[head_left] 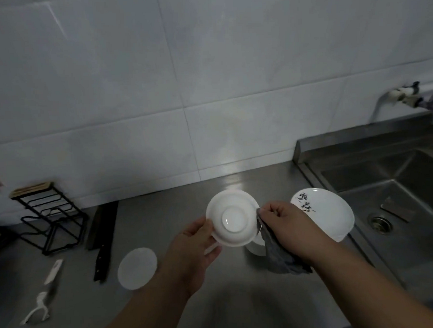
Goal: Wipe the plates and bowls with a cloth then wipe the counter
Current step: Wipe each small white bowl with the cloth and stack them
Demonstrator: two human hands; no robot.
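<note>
The bowl (232,218) is held above the bench (163,229), underside facing the camera — the left hand (197,242) grips its left rim, the right hand (286,223) pinches the grey cloth (280,255) against its right rim.

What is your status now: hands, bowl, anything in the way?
Left hand holds white bowl, underside toward camera. Right hand pinches grey cloth at its rim. Nothing in the way.
</note>
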